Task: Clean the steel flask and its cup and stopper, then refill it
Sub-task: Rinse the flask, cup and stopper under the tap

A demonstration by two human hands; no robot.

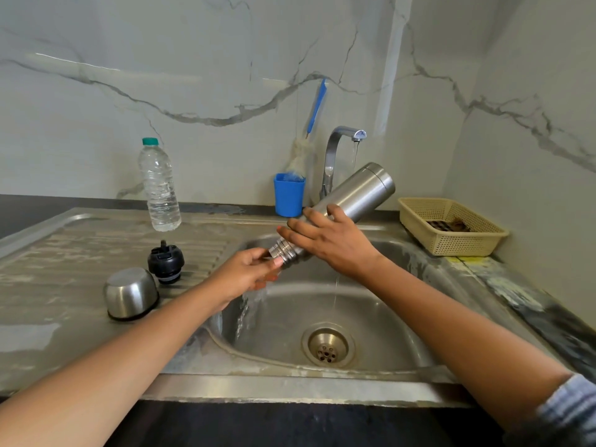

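Now the right hand (329, 243) grasps the flask (361, 195) round its lower body, fingers wrapped over the steel. The flask is tilted over the sink (393, 321), base raised toward the tap (335, 150) and threaded mouth pointing down to the left. The left hand (248, 275) meets that mouth, with its thumb and fingertips pinching the rim. Water (251, 304) pours out past the left hand into the basin, and a thin stream runs from the tap.

On the drainboard (80, 253) to the left, the cup (130, 293) sits upside down. The black stopper (166, 261) stands just beside it. Further back a plastic bottle (158, 188) stands upright. A blue holder (289, 195) by the tap carries a brush (316, 108) with a blue handle. A cream basket (451, 243) rests on the counter to the right.
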